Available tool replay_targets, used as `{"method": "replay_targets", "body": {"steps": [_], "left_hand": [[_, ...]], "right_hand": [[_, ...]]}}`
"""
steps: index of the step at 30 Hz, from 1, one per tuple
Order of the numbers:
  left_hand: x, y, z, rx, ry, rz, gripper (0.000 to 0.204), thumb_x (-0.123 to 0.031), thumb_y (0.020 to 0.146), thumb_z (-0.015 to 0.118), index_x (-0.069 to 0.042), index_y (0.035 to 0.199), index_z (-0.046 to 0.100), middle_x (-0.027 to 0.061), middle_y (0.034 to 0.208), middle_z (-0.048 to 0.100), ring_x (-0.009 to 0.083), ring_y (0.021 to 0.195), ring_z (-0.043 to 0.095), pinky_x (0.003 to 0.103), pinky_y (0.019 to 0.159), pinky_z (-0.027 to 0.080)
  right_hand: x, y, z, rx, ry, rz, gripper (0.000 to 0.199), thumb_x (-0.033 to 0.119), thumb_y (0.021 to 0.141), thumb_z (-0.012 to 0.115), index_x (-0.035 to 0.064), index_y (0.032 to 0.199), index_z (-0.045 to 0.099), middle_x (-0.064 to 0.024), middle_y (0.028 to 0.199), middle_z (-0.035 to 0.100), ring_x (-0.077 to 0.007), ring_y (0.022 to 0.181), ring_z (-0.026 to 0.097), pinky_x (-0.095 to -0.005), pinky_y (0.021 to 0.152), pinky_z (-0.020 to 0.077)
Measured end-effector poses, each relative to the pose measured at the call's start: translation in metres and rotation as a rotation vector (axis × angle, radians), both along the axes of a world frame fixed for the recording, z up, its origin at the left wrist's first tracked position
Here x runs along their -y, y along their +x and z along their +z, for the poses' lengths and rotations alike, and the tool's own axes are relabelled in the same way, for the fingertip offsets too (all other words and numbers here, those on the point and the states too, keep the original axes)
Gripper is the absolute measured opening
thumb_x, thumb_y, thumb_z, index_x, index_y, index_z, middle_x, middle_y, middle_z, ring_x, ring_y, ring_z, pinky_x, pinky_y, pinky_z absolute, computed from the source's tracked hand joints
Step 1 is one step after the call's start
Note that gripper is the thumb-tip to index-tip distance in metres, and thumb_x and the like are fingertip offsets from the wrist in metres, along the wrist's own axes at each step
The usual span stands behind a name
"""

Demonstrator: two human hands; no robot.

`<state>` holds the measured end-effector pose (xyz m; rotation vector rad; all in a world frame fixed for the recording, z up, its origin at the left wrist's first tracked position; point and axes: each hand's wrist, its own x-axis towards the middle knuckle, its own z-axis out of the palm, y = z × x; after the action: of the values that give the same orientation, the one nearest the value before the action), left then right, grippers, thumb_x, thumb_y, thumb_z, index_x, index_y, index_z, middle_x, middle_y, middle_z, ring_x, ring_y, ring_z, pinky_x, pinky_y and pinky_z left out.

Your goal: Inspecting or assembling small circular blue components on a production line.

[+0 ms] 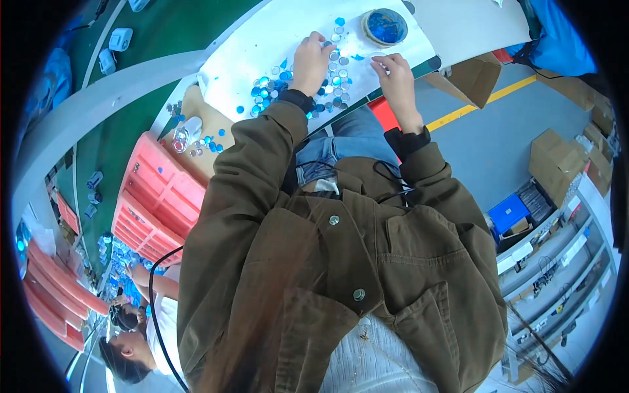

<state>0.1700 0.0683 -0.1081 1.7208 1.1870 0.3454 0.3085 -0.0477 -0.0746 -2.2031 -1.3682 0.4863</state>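
Note:
My left hand [310, 65] is closed in a pinch over the white work surface [229, 56], with a small grey disc [327, 44] at its fingertips. Just right of it runs a band of small silver discs [336, 81]. Shiny blue discs [262, 92] lie loosely scattered left of the left wrist. My right hand [397, 82] hovers near the table's right edge, thumb and forefinger drawn together; anything between them is too small to make out. A small blue piece [358, 57] lies beside those fingertips. Beyond them stands a round tub [384, 27] with blue contents.
More discs and a clear-and-white container [188, 134] sit on a brown board at left, near a red plastic crate [157, 196]. A green conveyor [105, 137] runs past. An open cardboard box [468, 78] stands right. Another person [141, 347] sits at lower left.

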Motion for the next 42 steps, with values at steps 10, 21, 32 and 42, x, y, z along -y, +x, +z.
{"method": "replay_targets", "body": {"steps": [10, 21, 32, 42], "left_hand": [[-0.004, 0.006, -0.024, -0.113, 0.164, -0.007, 0.025, -0.015, 0.069, 0.062, 0.002, 0.081, 0.049, 0.0173, 0.078, 0.053, 0.0322, 0.073, 0.053, 0.037, 0.062, 0.042], [0.003, -0.04, 0.012, 0.295, -0.303, 0.271, 0.024, -0.005, 0.072, 0.061, 0.006, 0.092, 0.052, 0.0135, 0.084, 0.06, 0.0156, 0.077, 0.059, 0.023, 0.067, 0.046], [0.026, -0.091, 0.172, 0.625, -0.405, 0.417, 0.021, 0.002, 0.077, 0.053, 0.005, 0.097, 0.052, 0.0104, 0.09, 0.058, 0.0129, 0.082, 0.055, 0.021, 0.072, 0.044], [0.048, -0.13, 0.219, 1.088, -0.989, 0.569, 0.023, -0.016, 0.083, 0.038, 0.002, 0.086, 0.052, 0.0042, 0.074, 0.051, 0.0101, 0.071, 0.045, 0.021, 0.062, 0.037]], "right_hand": [[-0.005, 0.005, -0.002, 0.008, 0.223, -0.017, 0.012, 0.005, 0.073, 0.057, 0.0028, 0.084, 0.059, -0.0097, 0.083, 0.054, -0.0226, 0.073, 0.052, -0.0293, 0.061, 0.0435], [-0.041, -0.036, 0.036, -0.352, 0.211, 0.067, 0.014, 0.004, 0.076, 0.055, 0.0025, 0.089, 0.057, -0.0084, 0.083, 0.054, -0.0175, 0.067, 0.052, -0.0241, 0.059, 0.0425], [-0.055, -0.079, 0.115, -0.782, 0.386, 0.381, 0.02, 0.003, 0.074, 0.059, 0.0009, 0.094, 0.06, -0.006, 0.083, 0.054, -0.0132, 0.073, 0.052, -0.0214, 0.065, 0.0411], [-0.04, -0.115, 0.175, -0.408, 0.683, 0.541, 0.024, -0.006, 0.064, 0.063, -0.0008, 0.088, 0.062, -0.0075, 0.08, 0.054, -0.0131, 0.068, 0.053, -0.0202, 0.056, 0.0423]]}}
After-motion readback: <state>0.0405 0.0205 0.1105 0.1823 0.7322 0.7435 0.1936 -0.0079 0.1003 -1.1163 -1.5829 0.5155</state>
